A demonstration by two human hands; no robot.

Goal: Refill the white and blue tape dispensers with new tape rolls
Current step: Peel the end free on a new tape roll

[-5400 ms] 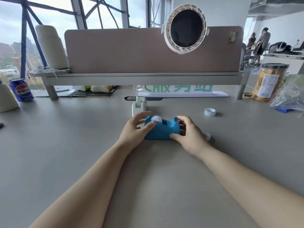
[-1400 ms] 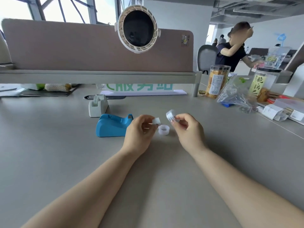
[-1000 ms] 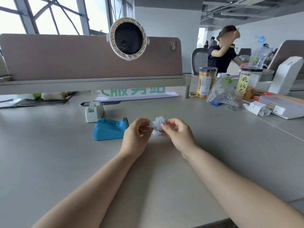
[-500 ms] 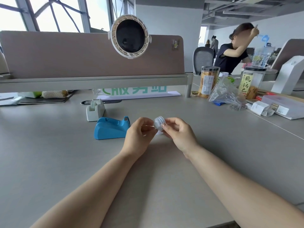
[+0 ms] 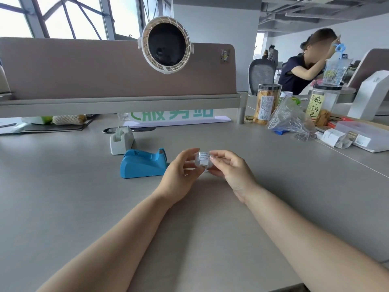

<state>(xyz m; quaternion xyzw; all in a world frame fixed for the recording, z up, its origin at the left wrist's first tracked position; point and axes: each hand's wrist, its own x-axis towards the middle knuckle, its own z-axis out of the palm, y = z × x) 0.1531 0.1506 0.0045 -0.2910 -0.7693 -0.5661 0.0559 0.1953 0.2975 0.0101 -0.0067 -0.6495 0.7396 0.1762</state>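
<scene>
Currently both hands are pinching one small tape roll [image 5: 202, 158] above the desk [image 5: 84, 197]: left hand [image 5: 180, 173] and right hand [image 5: 230, 168] fingers curled closed around it. Blue dispenser [image 5: 143, 163] is sitting just left of them, white dispenser [image 5: 121, 140] standing right behind it.

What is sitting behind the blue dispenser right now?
The white dispenser stands just behind the blue dispenser, apart from it, with a dark flat object lying behind that. Whether the white one holds a roll cannot be seen from this angle.
</scene>
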